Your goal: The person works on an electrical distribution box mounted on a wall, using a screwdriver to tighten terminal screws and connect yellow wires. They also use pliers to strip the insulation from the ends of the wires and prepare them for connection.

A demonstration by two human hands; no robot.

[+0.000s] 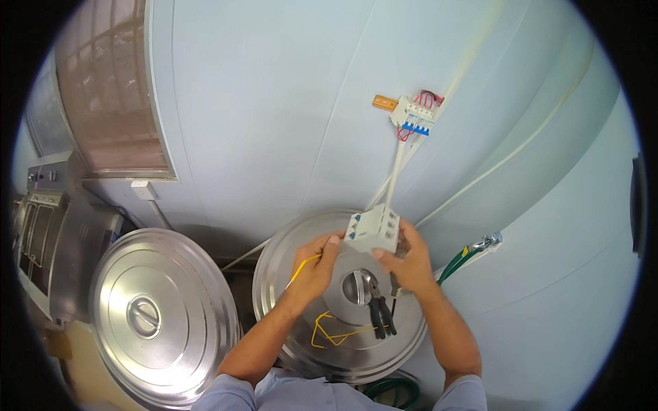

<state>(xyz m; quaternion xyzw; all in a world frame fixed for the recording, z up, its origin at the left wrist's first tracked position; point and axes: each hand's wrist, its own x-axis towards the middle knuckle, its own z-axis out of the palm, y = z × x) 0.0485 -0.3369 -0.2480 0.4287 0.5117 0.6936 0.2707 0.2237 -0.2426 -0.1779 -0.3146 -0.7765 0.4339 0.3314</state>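
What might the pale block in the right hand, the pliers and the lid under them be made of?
Pale block: probably hard plastic, off-white and fairly matt, with crisp, moulded-looking edges.
Pliers: dark, smooth handles suggest plastic or rubber; the greyish head is likely metal.
Lid: apparently polished metal, perhaps stainless steel, silvery with bright reflections.

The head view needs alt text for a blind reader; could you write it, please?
The right hand holds a white breaker block, the left hand beside it, over a round metal lid bearing pliers and bent yellow wire. Breakers with blue switches are mounted on the pale wall.
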